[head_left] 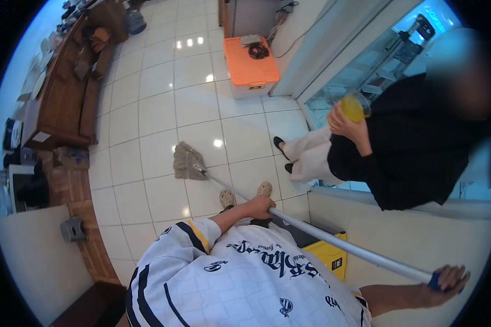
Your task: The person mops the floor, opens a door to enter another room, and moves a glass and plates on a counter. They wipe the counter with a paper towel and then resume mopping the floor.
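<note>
A mop with a grey head (187, 162) rests on the white tiled floor, and its long silver handle (333, 238) runs diagonally to the lower right. My left hand (259, 207) is wrapped round the handle's lower part, in front of my body. At the far right, my right hand (450, 278) grips the blue top end of the same handle. My two beige clogs (264, 189) stand on the tiles close behind the mop head.
A person in black (414, 147) stands at right, holding a cup of yellow drink (353, 108). An orange-lidded box (251, 62) stands by the glass door frame. Brown wooden furniture (65, 92) lines the left. A yellow box (330, 253) is beside me.
</note>
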